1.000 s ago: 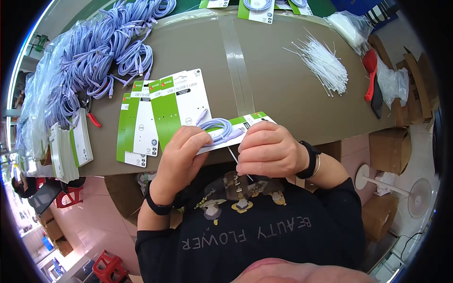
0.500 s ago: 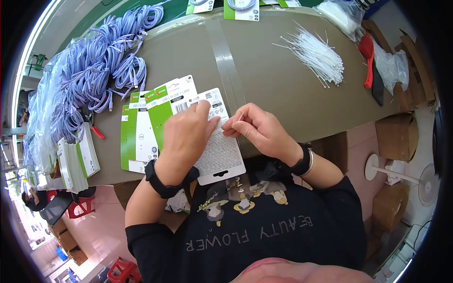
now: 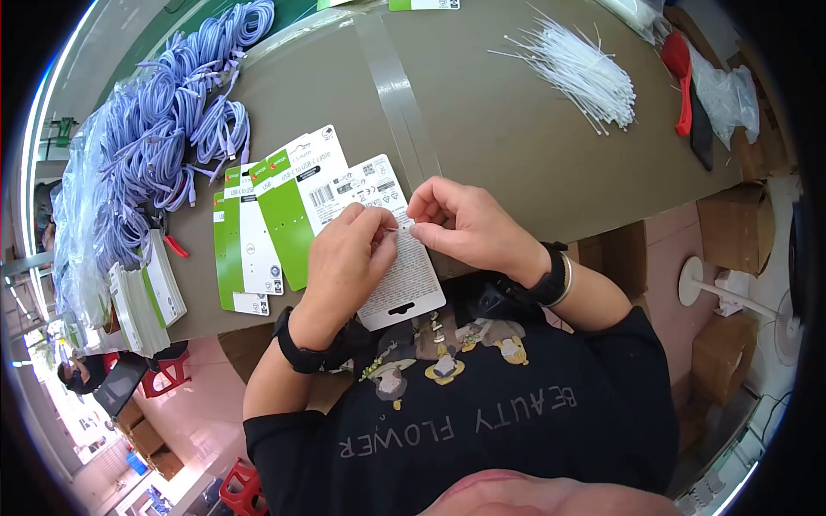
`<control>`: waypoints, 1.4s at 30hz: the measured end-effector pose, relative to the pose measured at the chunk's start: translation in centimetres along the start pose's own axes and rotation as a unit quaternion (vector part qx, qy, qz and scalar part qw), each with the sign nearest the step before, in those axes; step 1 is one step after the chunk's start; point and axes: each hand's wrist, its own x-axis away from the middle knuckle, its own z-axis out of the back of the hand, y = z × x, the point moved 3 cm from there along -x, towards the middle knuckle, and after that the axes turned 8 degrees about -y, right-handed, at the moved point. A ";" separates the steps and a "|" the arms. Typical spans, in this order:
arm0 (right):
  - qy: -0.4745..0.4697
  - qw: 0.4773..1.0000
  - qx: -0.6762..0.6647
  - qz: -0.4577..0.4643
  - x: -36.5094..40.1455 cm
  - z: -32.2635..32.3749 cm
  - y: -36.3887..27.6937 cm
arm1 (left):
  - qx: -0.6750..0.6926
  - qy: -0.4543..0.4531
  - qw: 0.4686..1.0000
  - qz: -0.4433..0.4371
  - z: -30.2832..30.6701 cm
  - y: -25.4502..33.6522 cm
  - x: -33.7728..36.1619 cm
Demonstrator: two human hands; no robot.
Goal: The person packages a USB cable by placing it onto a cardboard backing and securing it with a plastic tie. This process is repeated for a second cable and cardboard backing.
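In front of my body lies a white printed packaging card (image 3: 403, 288), back side up, with a slot at its near end. Over this card my left hand (image 3: 348, 258) is closed, thumb and index finger pinching one part of a thin white cable tie (image 3: 392, 229). Facing it, my right hand (image 3: 469, 225) has thumb and fingertips closed at the tie's other part; most of the tie is hidden by fingers. Left of the card, several green and white USB-C cable cards (image 3: 288, 215) lie overlapping.
Bundled lilac cables (image 3: 159, 129) pile up at the left, beside stacked cards (image 3: 138, 310) and red-handled pliers (image 3: 176, 247). A heap of white cable ties (image 3: 585, 77) lies at the far right, near a red-handled tool (image 3: 684, 95) and a clear plastic bag (image 3: 731, 107).
My left hand has turned and moved down slightly, its fingertips now pinching close to my right hand's. My right fingers have come lower and nearer to it. The view has shifted a little.
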 end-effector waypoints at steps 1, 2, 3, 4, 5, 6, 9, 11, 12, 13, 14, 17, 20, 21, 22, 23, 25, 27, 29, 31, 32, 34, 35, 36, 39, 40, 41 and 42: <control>0.001 1.000 -0.001 -0.001 0.1 0.0 0.0 | 0.004 -0.001 1.000 0.000 0.0 0.0 0.0; 0.004 1.000 0.020 0.001 0.2 0.0 -0.1 | 0.009 -0.001 1.000 0.000 0.1 0.0 0.0; 0.007 0.999 0.042 0.004 0.2 0.0 -0.2 | 0.013 -0.001 1.000 0.001 0.1 0.1 0.0; 0.009 0.998 0.063 0.007 0.2 -0.1 -0.2 | 0.013 -0.003 1.000 0.002 0.2 0.1 0.0; 0.010 0.998 0.061 0.006 0.2 -0.1 -0.2 | 0.007 -0.007 1.000 -0.002 0.3 0.2 0.0; 0.006 0.998 0.061 0.007 0.2 0.0 -0.1 | 0.003 -0.011 1.000 -0.007 0.3 0.3 -0.1; -0.003 0.998 0.061 0.009 0.1 0.0 0.0 | 0.000 -0.014 1.000 -0.012 0.3 0.3 -0.1; -0.008 0.998 0.061 0.009 0.1 0.0 -0.1 | 0.003 -0.011 1.000 -0.015 0.3 0.2 -0.1; -0.010 0.998 0.062 0.008 0.2 -0.1 0.0 | 0.003 -0.013 1.000 -0.014 0.3 0.1 -0.1; -0.010 0.998 0.060 0.007 0.2 -0.1 0.0 | 0.012 -0.016 1.000 -0.016 0.3 0.0 -0.1; -0.006 0.997 0.070 0.012 0.2 -0.2 0.1 | 0.020 -0.018 0.999 -0.017 0.3 0.0 -0.1; 0.001 0.996 0.091 0.022 0.1 -0.3 0.0 | 0.028 -0.018 0.999 -0.022 0.3 0.0 -0.1; 0.020 0.990 0.133 0.027 0.2 -0.6 0.0 | 0.026 -0.014 0.999 -0.026 0.4 0.0 0.0; 0.020 0.990 0.134 0.028 0.1 -0.6 0.0 | 0.026 -0.014 0.999 -0.026 0.4 0.0 0.0; 0.022 0.990 0.137 0.029 0.1 -0.6 0.0 | 0.025 -0.014 0.999 -0.026 0.4 0.0 0.0; 0.024 0.989 0.141 0.030 0.1 -0.6 0.0 | 0.025 -0.013 0.999 -0.025 0.4 0.0 0.0; 0.026 0.988 0.146 0.032 0.0 -0.7 0.0 | 0.021 -0.014 0.999 -0.026 0.4 0.0 0.0; 0.038 0.985 0.162 0.035 -0.1 -0.9 0.0 | 0.015 -0.017 0.999 -0.028 0.4 -0.1 0.0; 0.045 0.983 0.172 0.038 -0.3 -1.2 0.0 | 0.022 -0.015 0.999 -0.024 0.4 -0.1 0.1; 0.047 0.986 0.155 0.050 -0.5 -1.4 0.1 | 0.035 -0.015 0.999 -0.017 0.6 -0.1 0.1; 0.046 0.986 0.147 0.056 -0.5 -1.5 0.0 | 0.036 -0.013 0.999 -0.018 0.7 -0.2 0.1; 0.050 0.986 0.149 0.064 -0.4 -1.4 -0.3 | 0.003 -0.044 0.997 -0.059 1.1 -0.6 -0.1; 0.053 0.985 0.149 0.070 -0.3 -1.3 -0.4 | -0.013 -0.058 0.995 -0.079 1.1 -0.7 0.0; 0.055 0.984 0.150 0.077 -0.3 -1.3 -0.6 | -0.012 -0.054 0.995 -0.079 1.0 -0.8 0.0; 0.049 0.977 0.193 0.083 -0.3 -1.7 -0.4 | -0.111 -0.052 0.988 -0.092 0.4 -0.8 0.2; 0.049 0.972 0.212 0.085 -0.3 -1.8 -0.3 | -0.111 -0.050 0.988 -0.093 0.6 -0.9 0.3; 0.049 0.972 0.214 0.085 -0.3 -2.0 -0.3 | -0.059 -0.045 0.993 -0.089 1.0 -1.2 0.5; 0.064 0.965 0.230 0.108 -0.4 -2.4 -0.4 | -0.008 -0.042 0.995 -0.086 1.3 -1.5 0.7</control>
